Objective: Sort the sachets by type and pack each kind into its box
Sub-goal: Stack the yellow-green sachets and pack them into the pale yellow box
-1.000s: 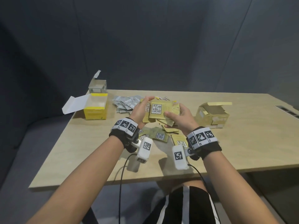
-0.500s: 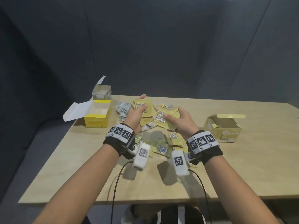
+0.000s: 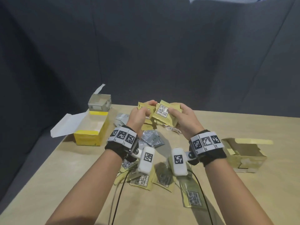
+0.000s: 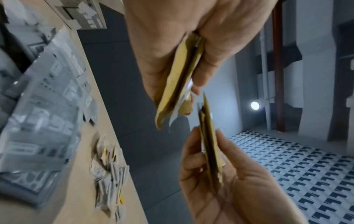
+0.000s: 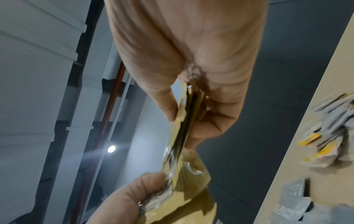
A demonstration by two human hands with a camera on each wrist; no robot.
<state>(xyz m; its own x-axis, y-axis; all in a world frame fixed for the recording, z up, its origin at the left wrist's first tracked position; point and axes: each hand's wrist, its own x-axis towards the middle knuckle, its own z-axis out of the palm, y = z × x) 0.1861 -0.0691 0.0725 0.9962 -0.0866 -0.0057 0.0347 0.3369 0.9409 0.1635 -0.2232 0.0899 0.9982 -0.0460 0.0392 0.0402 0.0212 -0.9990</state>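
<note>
Right now both hands are raised above the table (image 3: 243, 192), close together, each clamped on its own bunch of gold sachets. The left hand (image 3: 139, 114) pinches a thin stack (image 4: 176, 84) between thumb and fingers, and the right hand (image 3: 183, 117) grips a second stack (image 3: 164, 114) edge-on, its top sachet facing the head camera. In the left wrist view the two bunches stand just apart, edges nearly in line, which suggests they are being squared up into one neat pack so they will slide into a box together. More gold sachets (image 3: 142, 181) lie loose on the near part of the table under the wrists, silver sachets (image 3: 151, 140) sit between the hands and the near edge, and a small heap of white and yellow ones (image 3: 172, 129) lies below the right hand. A brown box (image 3: 243, 153) stands open at the right, probably the home for the gold kind; a yellow box (image 3: 92, 130) and a grey box (image 3: 99, 103) wait open at the left. Nothing shows inside the boxes that I can make out
</note>
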